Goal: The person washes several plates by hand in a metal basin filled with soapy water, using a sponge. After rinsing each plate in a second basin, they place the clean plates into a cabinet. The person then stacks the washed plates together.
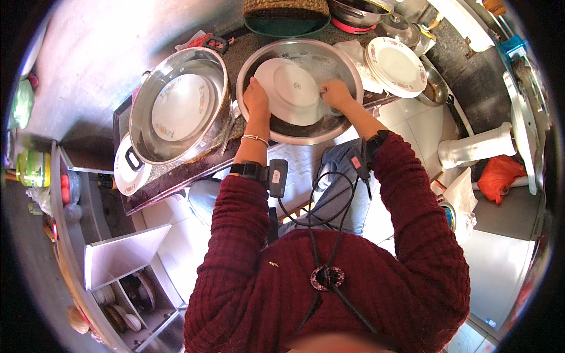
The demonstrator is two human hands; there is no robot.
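Observation:
A wide metal basin (304, 138) with sudsy water stands at the counter's edge in front of me. In it a white plate (287, 90) is tilted with its underside up, a small mark at its centre. My left hand (257, 99) grips the plate's left rim, the thumb on the underside. At the plate's right edge is my right hand (337, 93), fingers curled; whether it holds anything is hidden. Left of the basin, a large two-handled metal pot (187, 65) contains flower-patterned plates (181, 106). A stack of similar plates (396, 66) sits to the right.
A metal spoon (230, 125) lies between pot and basin. Another plate (128, 170) is partly under the pot's handle. Behind the basin are a green tub (287, 28) with a woven basket (286, 9) and a pan (362, 12). An open cabinet door (126, 256) juts out at lower left.

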